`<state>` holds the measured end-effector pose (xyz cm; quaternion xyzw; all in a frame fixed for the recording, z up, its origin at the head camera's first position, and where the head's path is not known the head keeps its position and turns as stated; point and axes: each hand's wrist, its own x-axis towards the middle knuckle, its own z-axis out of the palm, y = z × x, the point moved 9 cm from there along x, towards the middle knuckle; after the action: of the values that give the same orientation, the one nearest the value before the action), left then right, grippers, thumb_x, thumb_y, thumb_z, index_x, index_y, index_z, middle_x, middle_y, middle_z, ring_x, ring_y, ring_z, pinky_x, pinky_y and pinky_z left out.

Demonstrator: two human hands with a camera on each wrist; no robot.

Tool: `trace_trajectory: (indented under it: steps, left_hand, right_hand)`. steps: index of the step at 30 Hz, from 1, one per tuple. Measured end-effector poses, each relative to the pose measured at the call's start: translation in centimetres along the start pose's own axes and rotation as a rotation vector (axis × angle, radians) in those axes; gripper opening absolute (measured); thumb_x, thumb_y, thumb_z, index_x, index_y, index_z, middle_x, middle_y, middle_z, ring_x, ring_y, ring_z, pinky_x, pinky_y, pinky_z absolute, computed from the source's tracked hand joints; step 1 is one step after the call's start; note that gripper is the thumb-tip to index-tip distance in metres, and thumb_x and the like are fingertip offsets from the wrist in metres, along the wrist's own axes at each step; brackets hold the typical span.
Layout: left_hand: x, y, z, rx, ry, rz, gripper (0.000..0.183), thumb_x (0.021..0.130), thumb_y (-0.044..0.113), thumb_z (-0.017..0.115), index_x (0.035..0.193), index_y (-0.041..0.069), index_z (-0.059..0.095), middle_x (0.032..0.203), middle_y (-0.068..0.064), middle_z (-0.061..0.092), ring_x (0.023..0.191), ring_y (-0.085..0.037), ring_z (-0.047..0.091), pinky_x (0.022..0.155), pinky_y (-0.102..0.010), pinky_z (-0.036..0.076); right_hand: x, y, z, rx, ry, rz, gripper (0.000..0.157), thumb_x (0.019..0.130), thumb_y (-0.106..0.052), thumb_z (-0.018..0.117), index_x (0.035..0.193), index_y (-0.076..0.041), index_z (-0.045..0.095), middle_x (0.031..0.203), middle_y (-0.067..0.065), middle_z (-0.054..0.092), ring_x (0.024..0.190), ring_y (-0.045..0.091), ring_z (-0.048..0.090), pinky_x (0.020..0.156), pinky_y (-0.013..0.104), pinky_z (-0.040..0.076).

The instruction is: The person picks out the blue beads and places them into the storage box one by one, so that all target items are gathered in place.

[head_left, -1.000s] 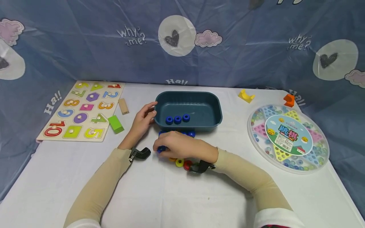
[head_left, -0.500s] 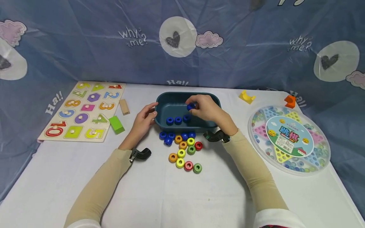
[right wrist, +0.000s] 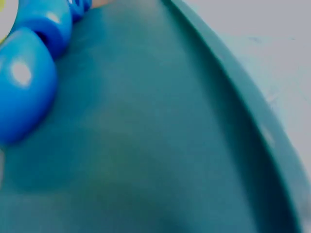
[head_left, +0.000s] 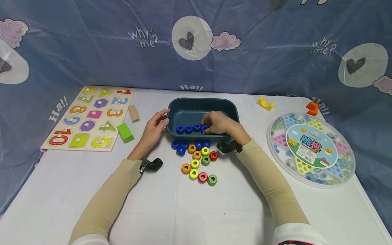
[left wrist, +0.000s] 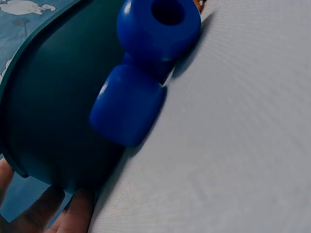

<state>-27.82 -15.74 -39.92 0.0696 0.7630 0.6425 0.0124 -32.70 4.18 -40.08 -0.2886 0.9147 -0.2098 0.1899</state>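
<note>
A dark teal tray stands at the back middle of the table. My left hand rests at its left end, and in the left wrist view the fingers touch the outer wall. My right hand reaches inside and pinches a blue bead low over the floor. To its left, a row of 3 more blue beads lies along the front side. Several blue beads sit outside, close to the front wall. My right fingertips are out of sight in the right wrist view.
Orange, yellow, red and green beads lie in front of the tray. A number puzzle board, a green block and a wooden block are at left. At right are a round marble game, a yellow piece and an orange piece.
My right hand has carried a blue bead from the front pile into the tray and lowered it beside the row. The row has shifted slightly left. My left hand has stayed put.
</note>
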Motion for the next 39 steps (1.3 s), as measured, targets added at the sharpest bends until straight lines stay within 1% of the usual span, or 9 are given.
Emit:
trace_trajectory:
  steps: [10,15,18,22,26,30,32,35,39]
  left_hand:
    - [-0.1,0.1,0.0,0.036,0.006,-0.002,0.044,0.102,0.013,0.045,0.146,0.004,0.041,0.145,-0.025,0.043,0.125,-0.038,0.050,0.079,-0.010,0.054]
    - [0.7,-1.6,-0.3,0.000,0.013,0.008,0.044,0.102,0.013,0.046,0.146,0.008,0.042,0.146,-0.024,0.043,0.125,-0.039,0.050,0.078,-0.010,0.054]
    - [1.1,-2.6,-0.5,0.006,0.021,0.006,0.043,0.103,0.017,0.047,0.146,0.013,0.044,0.145,-0.020,0.045,0.124,-0.035,0.051,0.078,-0.010,0.054]
    - [1.1,-2.8,-0.6,0.035,0.025,0.014,0.043,0.103,0.023,0.047,0.145,0.017,0.045,0.144,-0.017,0.046,0.123,-0.031,0.053,0.081,-0.014,0.056]
    - [1.1,-2.7,-0.6,0.046,0.020,0.021,0.043,0.103,0.024,0.047,0.146,0.019,0.044,0.145,-0.016,0.046,0.123,-0.031,0.053,0.083,-0.017,0.056]
    - [1.1,-2.5,-0.5,0.025,0.004,0.012,0.044,0.103,0.020,0.047,0.146,0.016,0.044,0.146,-0.019,0.045,0.125,-0.035,0.052,0.081,-0.015,0.056]
    - [0.8,-1.6,-0.3,0.026,-0.006,0.010,0.044,0.102,0.017,0.046,0.146,0.012,0.042,0.146,-0.022,0.044,0.126,-0.038,0.051,0.080,-0.014,0.055]
    - [0.1,-0.2,-0.2,0.039,-0.011,0.009,0.045,0.102,0.014,0.046,0.146,0.007,0.041,0.146,-0.026,0.042,0.127,-0.040,0.049,0.080,-0.012,0.054]
    - [-0.3,0.3,-0.1,0.053,-0.010,0.009,0.045,0.102,0.015,0.046,0.146,0.006,0.041,0.146,-0.025,0.043,0.127,-0.040,0.050,0.080,-0.014,0.054]
  right_hand:
    - [0.3,-0.6,0.5,0.026,0.026,-0.014,0.039,0.081,-0.024,0.080,0.115,-0.011,0.065,0.097,0.007,0.071,0.089,0.020,0.066,0.079,0.035,0.055]
    - [0.2,-0.5,0.4,0.043,0.024,-0.012,0.040,0.082,-0.024,0.078,0.117,-0.010,0.065,0.099,0.008,0.071,0.090,0.021,0.066,0.080,0.036,0.056]
    - [-0.1,-0.9,-0.3,0.044,0.060,-0.032,0.040,0.084,-0.025,0.076,0.118,-0.009,0.064,0.102,0.009,0.071,0.093,0.022,0.066,0.081,0.036,0.055]
    - [-1.6,-2.8,-2.2,0.075,0.181,-0.112,0.038,0.088,-0.025,0.071,0.121,-0.008,0.063,0.109,0.010,0.069,0.089,0.021,0.066,0.079,0.036,0.056]
    - [-4.0,-6.9,-3.2,0.108,0.281,-0.284,0.033,0.089,-0.019,0.070,0.119,-0.007,0.065,0.111,0.010,0.069,0.079,0.016,0.064,0.073,0.033,0.057]
    - [-6.0,-11.3,-1.4,0.048,0.264,-0.475,0.025,0.088,-0.013,0.069,0.113,-0.008,0.069,0.106,0.007,0.069,0.073,0.010,0.058,0.065,0.024,0.053]
    - [-6.4,-12.8,0.2,-0.007,0.228,-0.536,0.023,0.088,-0.011,0.070,0.111,-0.009,0.070,0.103,0.006,0.069,0.073,0.010,0.056,0.064,0.019,0.050]
    - [-6.2,-14.0,2.8,-0.103,0.173,-0.557,0.022,0.087,-0.008,0.069,0.109,-0.010,0.072,0.103,0.004,0.068,0.078,0.010,0.058,0.069,0.017,0.051]
    - [-5.3,-13.8,5.4,-0.233,0.106,-0.488,0.024,0.087,-0.005,0.068,0.109,-0.013,0.073,0.109,0.002,0.067,0.095,0.012,0.064,0.084,0.024,0.056]
